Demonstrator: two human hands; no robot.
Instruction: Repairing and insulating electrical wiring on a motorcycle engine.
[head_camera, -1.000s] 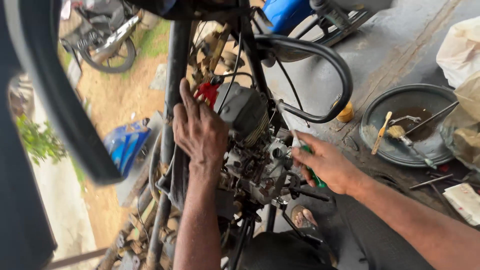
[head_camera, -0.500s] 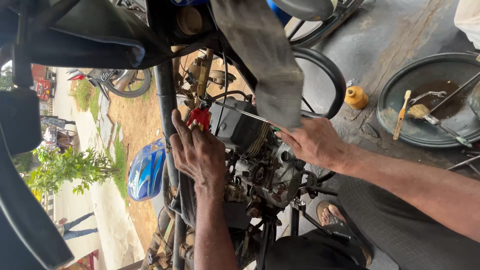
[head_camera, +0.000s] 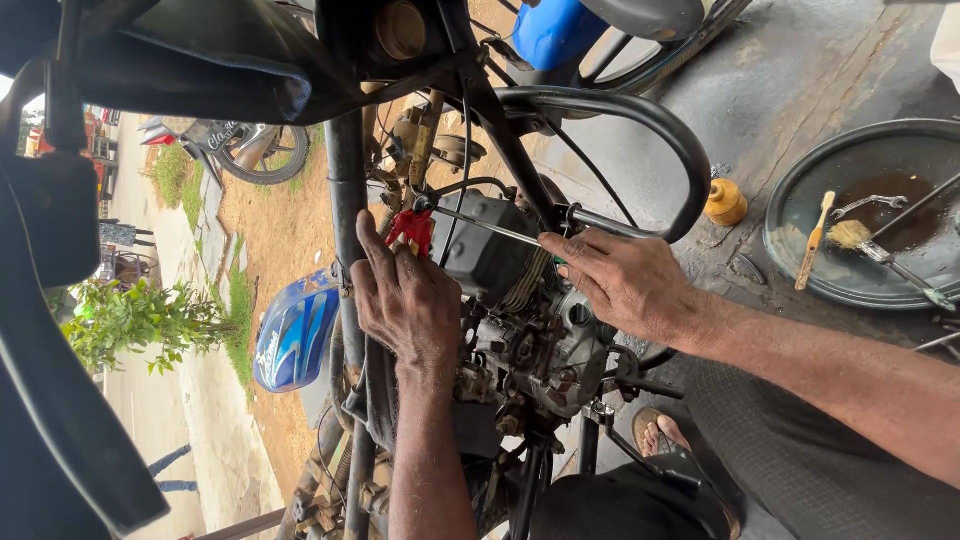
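Observation:
A stripped motorcycle engine (head_camera: 520, 330) sits in its dark frame (head_camera: 345, 190) in the middle of the view. My left hand (head_camera: 410, 305) rests flat against the frame tube, fingers touching a red part (head_camera: 412, 228) beside the cylinder. My right hand (head_camera: 625, 285) grips a screwdriver with a green handle, its thin metal shaft (head_camera: 480, 225) reaching left toward the red part. The handle is mostly hidden inside my fist.
A round black pan (head_camera: 860, 215) with oily liquid, a brush and tools lies at the right on concrete. A small yellow bottle (head_camera: 725, 202) stands near it. A blue fuel tank (head_camera: 295, 330) lies on the dirt at left. Another motorcycle (head_camera: 235, 145) is parked behind. My sandalled foot (head_camera: 665, 440) is below.
My right hand has moved up from the lower engine and now points the screwdriver shaft at the red part. The camera view shifted; my left hand stayed on the frame.

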